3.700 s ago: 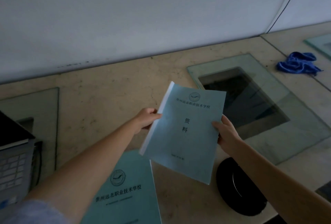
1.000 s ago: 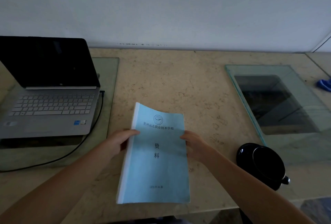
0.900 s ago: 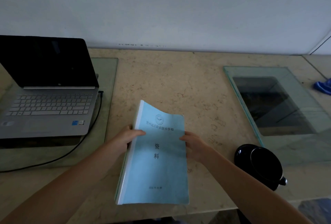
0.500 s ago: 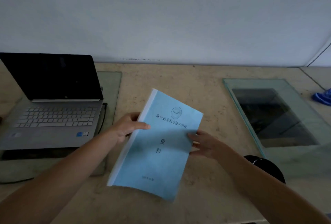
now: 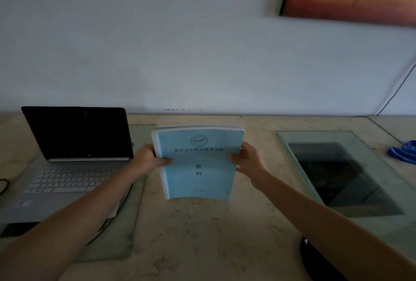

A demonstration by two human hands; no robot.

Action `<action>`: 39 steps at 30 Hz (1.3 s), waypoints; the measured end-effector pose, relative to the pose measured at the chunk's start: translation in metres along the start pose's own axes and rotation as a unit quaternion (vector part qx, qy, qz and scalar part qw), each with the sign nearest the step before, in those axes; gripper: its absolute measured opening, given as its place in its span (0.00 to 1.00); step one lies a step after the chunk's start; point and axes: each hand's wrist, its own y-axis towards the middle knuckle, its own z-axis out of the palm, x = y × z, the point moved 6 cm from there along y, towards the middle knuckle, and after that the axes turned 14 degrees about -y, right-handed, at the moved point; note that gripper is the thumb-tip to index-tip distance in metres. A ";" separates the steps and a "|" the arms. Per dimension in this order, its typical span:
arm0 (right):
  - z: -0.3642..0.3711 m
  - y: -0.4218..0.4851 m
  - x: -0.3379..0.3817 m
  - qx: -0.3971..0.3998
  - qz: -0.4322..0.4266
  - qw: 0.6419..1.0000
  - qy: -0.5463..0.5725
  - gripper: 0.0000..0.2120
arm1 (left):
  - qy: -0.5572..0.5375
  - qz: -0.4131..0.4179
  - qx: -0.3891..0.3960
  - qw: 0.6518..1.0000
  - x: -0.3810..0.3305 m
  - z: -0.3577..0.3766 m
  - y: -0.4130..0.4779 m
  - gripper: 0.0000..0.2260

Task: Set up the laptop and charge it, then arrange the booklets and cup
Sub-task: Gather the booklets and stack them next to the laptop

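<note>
- Two-sided grip: left hand [image 5: 146, 160] and right hand [image 5: 249, 161] curled round opposite edges of the stacked blue booklets [image 5: 198, 168], held raised over the marble countertop [image 5: 202, 235] between laptop [image 5: 74, 168] and glass panel [image 5: 290, 145];
- Tap lower edges on the marble countertop to square the stack; keep spines together;
- Lay flat beside the laptop, apart from the black cup [image 5: 313, 260].

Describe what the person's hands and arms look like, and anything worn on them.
The left hand and right hand are bare: no gloves, and no ring or watch shows in this dim view. The left forearm and right forearm are bare too; no sleeve reaches into view.
</note>
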 end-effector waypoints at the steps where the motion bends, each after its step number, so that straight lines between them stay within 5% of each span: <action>1: 0.002 0.002 0.000 -0.003 -0.002 1.000 -0.012 0.15 | 0.003 0.000 -0.009 1.000 0.004 -0.001 0.000 0.17; 12: 0.002 0.021 -0.013 0.048 0.040 0.998 -0.021 0.12 | 0.036 0.019 0.005 0.999 0.010 0.006 0.015 0.16; 21: 0.001 0.036 -0.038 0.165 0.061 0.961 -0.214 0.17 | 0.050 -0.039 0.096 0.993 0.047 0.002 0.023 0.16; 28: 0.018 0.072 -0.056 0.156 0.038 0.946 -0.281 0.19 | 0.065 -0.068 0.125 0.988 0.055 0.001 0.054 0.13; 35: 0.029 0.142 -0.065 0.181 0.133 0.957 -0.182 0.19 | -0.039 -0.105 0.054 0.992 0.069 0.000 0.127 0.05; 39: 0.055 0.200 -0.072 0.165 0.190 0.967 -0.043 0.17 | -0.121 -0.168 -0.010 0.978 0.087 0.000 0.186 0.13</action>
